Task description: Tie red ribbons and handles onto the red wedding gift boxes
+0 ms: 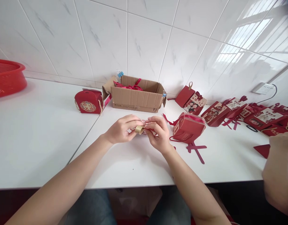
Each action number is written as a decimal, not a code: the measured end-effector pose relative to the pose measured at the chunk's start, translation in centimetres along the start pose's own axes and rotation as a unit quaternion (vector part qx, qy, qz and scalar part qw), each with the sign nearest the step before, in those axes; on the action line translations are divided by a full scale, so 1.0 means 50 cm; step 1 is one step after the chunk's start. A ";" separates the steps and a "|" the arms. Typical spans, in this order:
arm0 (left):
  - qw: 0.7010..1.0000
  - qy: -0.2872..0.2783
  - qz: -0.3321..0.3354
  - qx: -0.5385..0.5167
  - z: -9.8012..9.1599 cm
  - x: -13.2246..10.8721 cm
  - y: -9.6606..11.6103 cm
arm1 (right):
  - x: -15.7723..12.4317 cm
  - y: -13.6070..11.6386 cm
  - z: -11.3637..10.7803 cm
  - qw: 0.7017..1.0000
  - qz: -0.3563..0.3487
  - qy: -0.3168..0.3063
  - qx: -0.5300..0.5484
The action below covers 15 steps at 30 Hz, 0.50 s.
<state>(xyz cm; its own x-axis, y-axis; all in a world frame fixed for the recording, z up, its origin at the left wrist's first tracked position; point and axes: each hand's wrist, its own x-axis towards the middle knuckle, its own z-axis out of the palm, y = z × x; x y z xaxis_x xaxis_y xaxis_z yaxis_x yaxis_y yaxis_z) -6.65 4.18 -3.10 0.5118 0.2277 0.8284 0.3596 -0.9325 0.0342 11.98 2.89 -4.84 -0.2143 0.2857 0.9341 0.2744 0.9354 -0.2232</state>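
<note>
My left hand [122, 128] and my right hand [159, 132] meet over the table, fingertips pinched around a small gold ribbon loop [139, 129]. Behind the loop, a reddish piece with pale print shows between the fingers; most of it is hidden, so its kind is unclear. Just right of my right hand stands a red gift box [189, 128] with a ribbon and a cord. Dark red ribbon strips [197, 150] lie crossed in front of that box.
An open cardboard box [136, 101] with red ribbons [134, 86] stands by the wall. Left of it is a red gift box [89, 101]. A red plastic basket [9, 78] sits far left. Several printed gift boxes [215, 113] line the right, near another person's arm [280, 172].
</note>
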 end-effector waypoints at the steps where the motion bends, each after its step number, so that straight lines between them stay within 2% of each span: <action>1: 1.000 0.003 -0.004 0.005 0.000 0.001 0.002 | -0.001 0.000 0.000 1.000 0.000 0.001 0.000; 11: 0.998 0.023 -0.062 0.006 0.009 0.007 0.019 | -0.008 0.004 0.003 0.999 0.026 0.022 0.009; 15: 0.994 0.029 -0.103 -0.027 0.013 0.001 0.016 | -0.003 0.005 -0.002 0.998 0.045 0.025 0.020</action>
<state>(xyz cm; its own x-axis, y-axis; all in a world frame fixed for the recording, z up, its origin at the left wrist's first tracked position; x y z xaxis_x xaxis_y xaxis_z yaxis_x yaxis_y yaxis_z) -5.83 3.61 -3.40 0.3860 0.3996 0.8314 0.4080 -0.8823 0.2346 12.19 3.07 -5.03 -0.1429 0.3590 0.9223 0.2531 0.9142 -0.3167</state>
